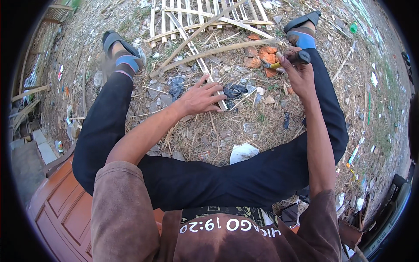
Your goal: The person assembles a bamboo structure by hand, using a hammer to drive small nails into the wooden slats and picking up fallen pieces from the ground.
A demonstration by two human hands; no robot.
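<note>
My left hand (201,98) lies over the near end of a long, pale wooden slat (192,49), its fingers across the wood and its thumb close to the slat's end. The slat slopes away from me toward a slatted wooden frame (209,21) on the ground. Raised at the right, my right hand (300,75) is closed around a hammer with a yellow and black handle (275,65). The hammer's head end points left, above broken orange bricks (267,56). Crossing the slat is a curved wooden stick (218,53).
My legs spread to either side, with sandalled feet (118,43) near the frame. Black plastic scraps (235,92), a white scrap (243,153), stones and dry straw litter the ground. A brown panelled wooden piece (61,209) stands behind at left; a vehicle (388,218) is at the right edge.
</note>
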